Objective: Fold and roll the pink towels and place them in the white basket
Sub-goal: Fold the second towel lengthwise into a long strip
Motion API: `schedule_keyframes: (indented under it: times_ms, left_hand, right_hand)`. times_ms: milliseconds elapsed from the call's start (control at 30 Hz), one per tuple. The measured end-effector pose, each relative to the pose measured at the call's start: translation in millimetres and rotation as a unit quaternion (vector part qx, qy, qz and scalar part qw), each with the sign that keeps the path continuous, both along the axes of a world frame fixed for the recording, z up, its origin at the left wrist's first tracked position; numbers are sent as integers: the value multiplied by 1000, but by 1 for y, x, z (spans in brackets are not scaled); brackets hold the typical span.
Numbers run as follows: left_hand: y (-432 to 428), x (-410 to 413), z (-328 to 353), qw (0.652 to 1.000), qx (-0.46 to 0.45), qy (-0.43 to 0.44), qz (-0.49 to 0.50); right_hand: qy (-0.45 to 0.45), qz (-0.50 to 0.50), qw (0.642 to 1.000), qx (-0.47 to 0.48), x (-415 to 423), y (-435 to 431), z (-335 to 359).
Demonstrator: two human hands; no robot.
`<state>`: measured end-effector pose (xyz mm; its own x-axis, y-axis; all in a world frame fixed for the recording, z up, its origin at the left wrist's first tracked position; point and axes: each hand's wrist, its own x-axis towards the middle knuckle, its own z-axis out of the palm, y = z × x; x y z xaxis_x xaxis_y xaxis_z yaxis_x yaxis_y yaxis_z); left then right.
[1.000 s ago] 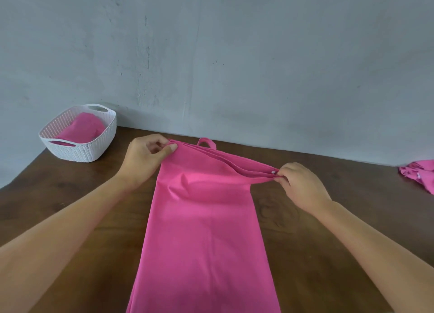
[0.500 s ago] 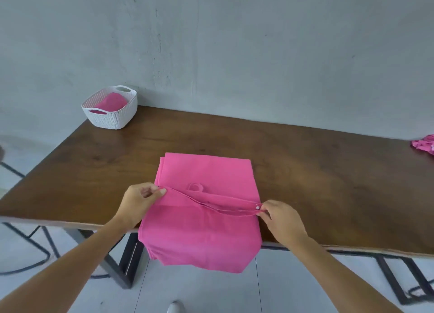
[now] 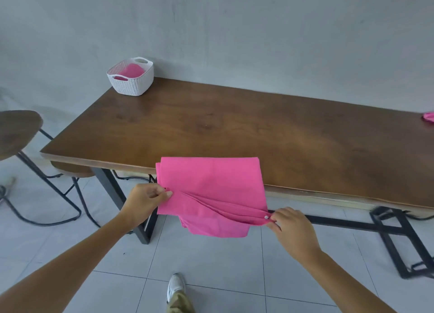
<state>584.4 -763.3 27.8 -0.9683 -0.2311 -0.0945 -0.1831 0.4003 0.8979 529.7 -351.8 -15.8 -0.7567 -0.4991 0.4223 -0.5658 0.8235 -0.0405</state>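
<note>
**A:** What takes up most of the room?

**B:** The long brown desk, set against the grey wall on black metal legs.

**A:** And the towel they're working on?

**B:** The pink towel is draped over the desk's near edge, toward the left end. Its upper part lies flat on the wood, and the rest hangs off above the tiled floor.

**A:** Anything next to the desk?

**B:** A stool with a round brown seat stands off the left end.

**A:** Where's the basket?

**B:** The white basket sits on the far left corner, with a second towel inside it.

**A:** What are the hands doing?

**B:** The left hand pinches the hanging towel's left side. The right hand pinches its right end, lower down. The cloth is pulled into a taut ridge between them.

**A:** Anything smaller?

**B:** A pink heap lies at the desk's right end, half out of sight. There's a white shoe on the tiles. A tiny white snap on the towel sits right at the right hand's fingertips.
</note>
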Motion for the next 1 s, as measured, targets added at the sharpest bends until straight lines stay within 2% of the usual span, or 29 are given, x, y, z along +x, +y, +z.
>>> schedule_keyframes:
  times_ms: [267, 467, 600, 800, 1000]
  left_hand:
    - [8, 18, 15, 995, -102, 18, 0]
    - [25, 19, 26, 998, 1, 48, 28]
    - [24, 15, 30, 999, -9, 45, 25]
    - [25, 14, 30, 997, -38, 56, 23]
    - [27, 11, 25, 997, -13, 73, 12]
  right_hand:
    - [13, -1, 1000, -28, 5, 4, 37]
    - [-21, -37, 999, -1, 1, 12, 50]
    - [-30, -61, 998, 4, 5, 17, 59]
    - [-87, -92, 991, -52, 4, 18, 68]
    - [-137, -109, 979, -100, 3, 17, 72]
